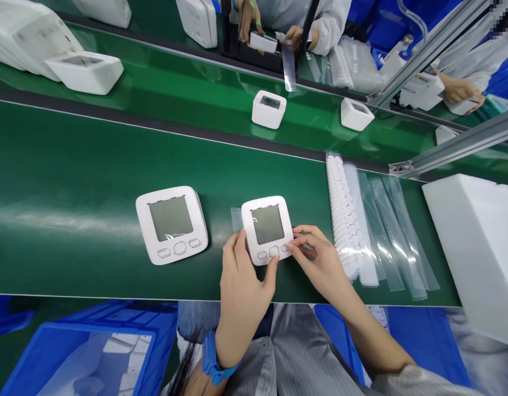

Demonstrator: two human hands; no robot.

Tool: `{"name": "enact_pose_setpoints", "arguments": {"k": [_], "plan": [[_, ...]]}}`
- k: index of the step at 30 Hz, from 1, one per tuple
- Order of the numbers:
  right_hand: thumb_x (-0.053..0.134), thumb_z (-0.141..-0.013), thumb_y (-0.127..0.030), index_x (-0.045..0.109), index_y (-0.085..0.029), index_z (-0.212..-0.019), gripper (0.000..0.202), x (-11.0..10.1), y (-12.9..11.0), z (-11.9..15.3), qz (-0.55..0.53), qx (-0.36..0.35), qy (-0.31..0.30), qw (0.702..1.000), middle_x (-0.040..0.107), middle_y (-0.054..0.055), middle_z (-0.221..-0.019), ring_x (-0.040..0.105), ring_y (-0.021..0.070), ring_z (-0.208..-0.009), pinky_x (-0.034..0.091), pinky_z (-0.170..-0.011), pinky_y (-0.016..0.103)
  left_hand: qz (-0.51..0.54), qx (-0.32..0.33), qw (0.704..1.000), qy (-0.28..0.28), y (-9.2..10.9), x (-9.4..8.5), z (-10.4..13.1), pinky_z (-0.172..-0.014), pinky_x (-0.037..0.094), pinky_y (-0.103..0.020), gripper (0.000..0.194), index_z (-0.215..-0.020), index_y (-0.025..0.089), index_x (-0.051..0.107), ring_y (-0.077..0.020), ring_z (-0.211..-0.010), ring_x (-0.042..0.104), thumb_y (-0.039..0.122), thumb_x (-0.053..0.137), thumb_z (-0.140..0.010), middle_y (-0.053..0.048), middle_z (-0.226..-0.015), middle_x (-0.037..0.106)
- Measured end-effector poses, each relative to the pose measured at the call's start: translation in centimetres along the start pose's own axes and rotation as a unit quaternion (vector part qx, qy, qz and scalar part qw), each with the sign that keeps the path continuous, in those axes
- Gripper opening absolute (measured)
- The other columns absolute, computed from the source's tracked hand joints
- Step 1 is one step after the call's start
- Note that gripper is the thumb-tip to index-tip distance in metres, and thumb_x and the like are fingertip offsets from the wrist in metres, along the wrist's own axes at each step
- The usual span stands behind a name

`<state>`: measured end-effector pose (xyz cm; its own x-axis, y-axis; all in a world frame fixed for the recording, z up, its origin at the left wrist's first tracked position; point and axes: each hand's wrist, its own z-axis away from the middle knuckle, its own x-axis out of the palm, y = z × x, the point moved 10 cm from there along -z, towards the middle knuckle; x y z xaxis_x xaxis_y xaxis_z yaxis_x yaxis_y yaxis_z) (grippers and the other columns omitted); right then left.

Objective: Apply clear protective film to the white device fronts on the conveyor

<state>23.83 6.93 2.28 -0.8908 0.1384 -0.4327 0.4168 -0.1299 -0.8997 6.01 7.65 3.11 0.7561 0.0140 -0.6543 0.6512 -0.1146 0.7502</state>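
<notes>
Going left to right: the idle monitor (171,225) lies face up on the green bench (72,165), well apart from the held monitor. I'd leave that gap so the two cases don't knock.

A clear plastic tab (236,219) pokes out beside the held monitor (267,230), which is face up in front of the person. The left hand (243,286) has it between fingers at the left edge and thumb at the bottom. Decent grip imo: steady but light, mostly off the display (268,224), so fewer smudges.

The right hand (320,264) is at the lower right corner, thumb and index drawn close together. Can't tell if they're pinching film or just touching the case. If it's film, I'd go low and slow so it doesn't crease or tear.

Further right, clear plastic strips (396,236) fan out near the white foam block (468,242). Mind that right elbow, they look easy to drag.
</notes>
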Motion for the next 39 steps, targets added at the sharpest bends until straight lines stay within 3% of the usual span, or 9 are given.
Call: {"name": "enact_pose_setpoints", "arguments": {"k": [10,32,39], "plan": [[0.061,-0.091,-0.03,0.068,-0.019,-0.082,0.016,0.4,0.1,0.2,0.008,0.039,-0.014,0.999,0.055,0.009,-0.114,0.066,0.019,-0.102,0.061,-0.09,0.034,-0.081,0.014,0.996,0.044,0.7,0.7,-0.6,-0.092,0.052,-0.053,0.075,-0.145,0.005,0.032,-0.041,-0.122,0.052,0.042,0.063,-0.087,-0.026,-0.131,0.048],[0.06,-0.093,-0.028,0.066,-0.022,-0.084,0.012,0.3,0.1,0.9,0.005,-0.011,0.035,0.999,0.055,0.008,-0.112,0.064,0.022,-0.107,0.062,-0.081,0.035,-0.098,0.026,0.993,0.062,1.0,1.1,-0.6,-0.093,0.05,-0.054,0.082,-0.144,0.001,0.031,-0.0424,-0.125,0.049,0.045,0.066,-0.085,-0.029,-0.131,0.048],[0.06,-0.093,-0.026,0.066,-0.024,-0.09,0.007,0.4,0.6,1.5,-0.011,-0.015,0.047,0.999,0.05,0.007,-0.13,0.064,0.0228,-0.115,0.06,-0.091,0.038,-0.096,0.027,0.993,0.069,0.9,1.0,-0.7,-0.094,0.049,-0.054,0.082,-0.142,-0.001,0.034,-0.0424,-0.124,0.05,0.046,0.067,-0.083,-0.03,-0.131,0.049]]}}
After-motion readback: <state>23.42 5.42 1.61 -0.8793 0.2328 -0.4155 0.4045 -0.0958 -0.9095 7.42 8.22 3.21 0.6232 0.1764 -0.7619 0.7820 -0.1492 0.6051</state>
